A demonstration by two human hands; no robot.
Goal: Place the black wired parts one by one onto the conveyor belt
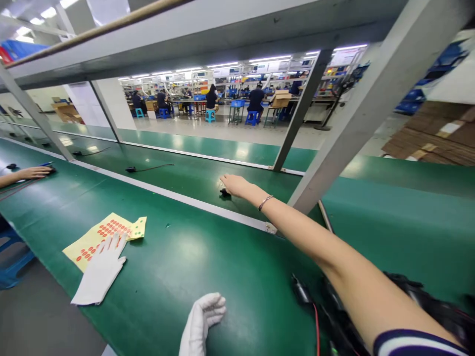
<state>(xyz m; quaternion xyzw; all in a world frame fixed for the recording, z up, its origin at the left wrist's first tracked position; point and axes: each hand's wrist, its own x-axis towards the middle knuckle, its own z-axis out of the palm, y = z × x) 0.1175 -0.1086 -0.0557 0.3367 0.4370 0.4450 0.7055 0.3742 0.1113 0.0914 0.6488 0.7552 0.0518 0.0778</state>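
Note:
In a white glove, my left hand (202, 319) hovers at the near side of the green bench (163, 277). Its fingers are loosely curved and slightly apart, with nothing visible in them. Bare, with a bracelet (265, 201) at the wrist, my right hand (237, 185) reaches over the metal strip onto the green belt. Its fingers are bent down around a small black part (224, 193); the thumb is hidden. A loose white glove (100, 274) lies flat on a yellow sheet of red and green stickers (77, 247) to the left.
A grey post (345, 104) slants beside my right arm, under an overhead shelf (166, 44). Black gear and a plug with a red wire (302, 291) lie at lower right. A corded black part (131, 169) lies on the belt. A co-worker's hand (35, 172) rests at far left.

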